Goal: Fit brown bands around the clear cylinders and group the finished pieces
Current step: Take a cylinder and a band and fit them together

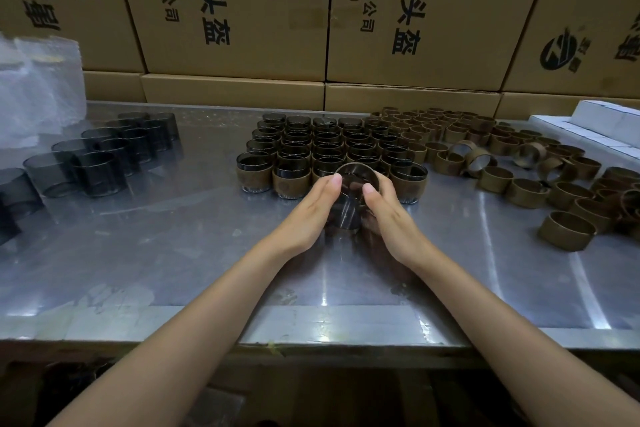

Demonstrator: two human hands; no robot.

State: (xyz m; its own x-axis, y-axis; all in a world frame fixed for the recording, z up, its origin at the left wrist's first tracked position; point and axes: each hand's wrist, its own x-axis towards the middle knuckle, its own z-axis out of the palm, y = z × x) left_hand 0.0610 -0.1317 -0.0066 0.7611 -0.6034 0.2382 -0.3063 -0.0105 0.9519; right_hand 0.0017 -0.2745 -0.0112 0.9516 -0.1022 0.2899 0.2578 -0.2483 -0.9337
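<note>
Behind the far edge of the table point(173, 253): stacked cardboard boxes point(239, 10) with black print, wall to wall. Table top is bare metal, reflective.

Far centre of the table: finished pieces point(325, 149), clear cylinders with brown bands on, packed in tight rows; front row stands nearest the hands. Far right, running toward the right edge: loose brown bands point(519, 163), mostly upright, a few tipped on their sides; one band point(566, 230) sits apart, closest to the near edge on that side. Left side: bare clear cylinders point(100, 159) in a double row angling from the left edge toward the far edge. Far-left corner: crumpled clear plastic bag point(38, 87). Far-right corner: white boxes point(595, 125).

Centre, just in front of the finished rows: one clear cylinder point(349, 198), tilted with its open mouth toward the camera, held between both hands. Left hand point(308, 211) grips its left side, right hand point(388, 208) its right side, thumbs up at the rim (fingers behind are mostly hidden). Can't tell if a band is on it.
</note>
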